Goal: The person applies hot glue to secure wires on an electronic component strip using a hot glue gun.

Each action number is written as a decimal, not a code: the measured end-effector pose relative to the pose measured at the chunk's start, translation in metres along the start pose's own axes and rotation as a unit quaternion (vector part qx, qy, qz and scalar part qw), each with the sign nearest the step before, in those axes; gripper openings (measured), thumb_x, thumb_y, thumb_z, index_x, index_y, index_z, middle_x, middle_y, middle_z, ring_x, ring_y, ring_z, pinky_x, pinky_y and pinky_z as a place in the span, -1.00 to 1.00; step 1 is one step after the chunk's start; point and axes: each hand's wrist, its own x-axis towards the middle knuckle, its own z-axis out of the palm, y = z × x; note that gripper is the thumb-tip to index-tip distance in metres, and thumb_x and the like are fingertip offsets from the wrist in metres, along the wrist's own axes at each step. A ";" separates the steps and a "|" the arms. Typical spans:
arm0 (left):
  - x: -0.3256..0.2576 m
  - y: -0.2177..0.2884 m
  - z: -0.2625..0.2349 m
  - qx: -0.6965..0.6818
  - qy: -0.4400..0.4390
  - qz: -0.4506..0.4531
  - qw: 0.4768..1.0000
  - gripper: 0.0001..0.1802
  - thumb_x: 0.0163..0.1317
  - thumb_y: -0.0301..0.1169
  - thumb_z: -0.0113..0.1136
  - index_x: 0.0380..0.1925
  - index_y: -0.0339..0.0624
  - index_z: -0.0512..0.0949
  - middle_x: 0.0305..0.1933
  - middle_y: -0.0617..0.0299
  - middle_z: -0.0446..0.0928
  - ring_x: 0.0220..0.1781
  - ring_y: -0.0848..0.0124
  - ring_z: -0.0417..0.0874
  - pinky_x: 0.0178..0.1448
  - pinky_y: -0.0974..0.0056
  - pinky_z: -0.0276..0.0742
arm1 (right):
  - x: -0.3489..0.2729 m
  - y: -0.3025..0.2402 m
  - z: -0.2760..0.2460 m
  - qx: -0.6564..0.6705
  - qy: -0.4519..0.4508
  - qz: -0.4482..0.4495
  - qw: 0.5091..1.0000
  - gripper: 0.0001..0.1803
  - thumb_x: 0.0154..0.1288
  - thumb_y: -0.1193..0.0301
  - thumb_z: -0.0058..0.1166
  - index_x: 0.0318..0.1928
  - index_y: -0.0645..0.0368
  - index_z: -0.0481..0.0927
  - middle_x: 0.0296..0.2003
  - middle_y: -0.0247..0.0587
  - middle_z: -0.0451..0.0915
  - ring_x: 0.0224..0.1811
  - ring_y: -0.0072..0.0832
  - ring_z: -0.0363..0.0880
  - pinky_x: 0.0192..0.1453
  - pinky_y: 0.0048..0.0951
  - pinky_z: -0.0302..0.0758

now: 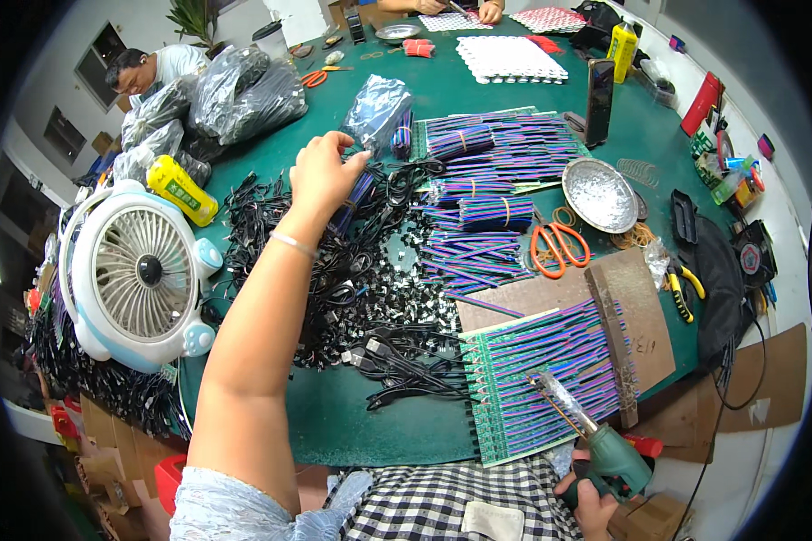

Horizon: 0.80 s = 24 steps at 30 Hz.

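My left hand (323, 178) is stretched out over a tangled heap of black cables (284, 243). Its thumb and fingers are apart, and nothing shows between them. A clear plastic bag (379, 108) and a bundle of blue-purple wires (359, 197) lie close to it. At the lower right, my right hand (591, 505) grips a green heat gun (615, 458) with a long metal nozzle. The nozzle points over a row of green circuit boards (485, 397) with coloured wires (550, 365). A dark bar (612, 347) lies across the wires' right ends.
A white-blue fan (144, 270), a yellow bottle (182, 189) and grey plastic bags (244, 95) stand left. Small metal connectors (406, 298) are scattered mid-table. Orange scissors (559, 248), a metal dish (600, 196) and an upright phone (598, 101) lie right. Two other people sit across the table.
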 end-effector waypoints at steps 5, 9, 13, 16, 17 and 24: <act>0.005 -0.017 0.026 -0.048 -0.061 -0.113 0.991 -0.71 0.12 -0.16 0.26 -0.21 -0.04 0.62 -0.27 0.21 0.64 -0.20 0.22 0.64 -0.01 0.17 0.46 | -0.006 0.005 -0.011 -0.018 -0.038 0.030 0.999 -0.41 0.22 0.35 0.09 0.16 0.45 0.25 -0.05 0.07 0.51 -0.49 -0.33 0.58 -0.46 -0.38 0.56; 0.001 -0.009 0.010 -0.358 0.016 -0.069 0.931 -0.89 0.24 -0.44 0.19 -0.28 -0.22 0.56 -0.39 0.35 0.55 -0.36 0.60 0.47 -0.22 0.46 0.41 | -0.006 -0.005 -0.002 -0.024 -0.013 0.035 0.999 -0.40 0.22 0.35 0.09 0.18 0.44 0.23 -0.03 0.08 0.50 -0.48 -0.34 0.58 -0.45 -0.37 0.57; -0.008 0.024 -0.037 -0.393 0.055 0.062 0.916 -0.91 0.29 -0.49 0.14 -0.24 -0.23 0.55 -0.36 0.41 0.52 -0.32 0.66 0.41 -0.23 0.48 0.38 | -0.001 -0.015 0.012 -0.020 0.009 0.036 0.999 -0.37 0.23 0.36 0.08 0.22 0.40 0.18 -0.01 0.09 0.49 -0.47 -0.33 0.59 -0.43 -0.35 0.58; -0.036 0.069 -0.070 -0.318 0.038 0.188 0.929 -0.86 0.15 -0.61 0.15 -0.29 -0.20 0.59 -0.34 0.27 0.52 -0.32 0.45 0.49 -0.21 0.39 0.42 | 0.003 -0.027 0.022 0.058 -0.031 0.022 0.998 -0.46 0.20 0.49 0.10 0.16 0.42 0.27 0.03 0.15 0.47 -0.33 -0.34 0.59 -0.29 -0.39 0.59; -0.049 0.080 -0.079 -0.174 0.031 0.298 0.938 -0.81 0.07 -0.65 0.16 -0.31 -0.18 0.60 -0.34 0.21 0.51 -0.32 0.34 0.52 -0.21 0.35 0.44 | 0.002 -0.029 0.020 0.055 -0.011 0.025 0.998 -0.46 0.20 0.49 0.10 0.16 0.42 0.27 0.03 0.15 0.47 -0.33 -0.34 0.59 -0.29 -0.39 0.59; -0.168 0.121 -0.091 -0.124 -0.291 0.498 0.807 -0.69 -0.02 -0.40 0.16 -0.20 -0.09 0.58 -0.31 0.31 0.48 -0.42 0.44 0.50 -0.37 0.36 0.40 | -0.016 -0.042 0.000 0.011 -0.075 0.101 0.992 -0.56 0.18 0.51 0.13 0.06 0.38 0.38 -0.33 -0.16 0.56 -0.31 -0.45 0.57 -0.18 -0.44 0.53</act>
